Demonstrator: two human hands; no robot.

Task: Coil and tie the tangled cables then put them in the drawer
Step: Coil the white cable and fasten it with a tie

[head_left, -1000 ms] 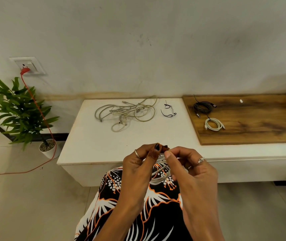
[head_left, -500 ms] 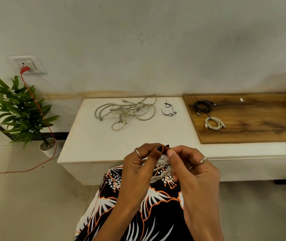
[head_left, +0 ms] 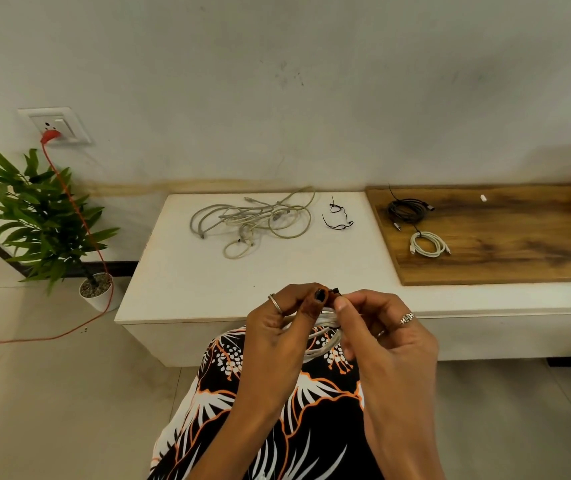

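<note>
my left hand [head_left: 284, 323] and my right hand [head_left: 386, 329] meet over my lap, just in front of the smooth white tabletop [head_left: 187, 285]. both have fingers curled in, pinching a thin black tie [head_left: 335, 291] at the top of a white coiled cable [head_left: 325, 336], whose round loops hang between my palms over the patterned fabric on my knees. on the tabletop lies a loose tangle of pale grey cables [head_left: 253, 220], rubbery and looping over one another, with two spare black ties [head_left: 337, 218] just beside it. to the right, a grainy wooden board [head_left: 519, 244] carries a neat black coil [head_left: 407, 210] and a white coil [head_left: 428, 244], near each other. a leafy potted plant [head_left: 39, 220] stands on the floor at left.
</note>
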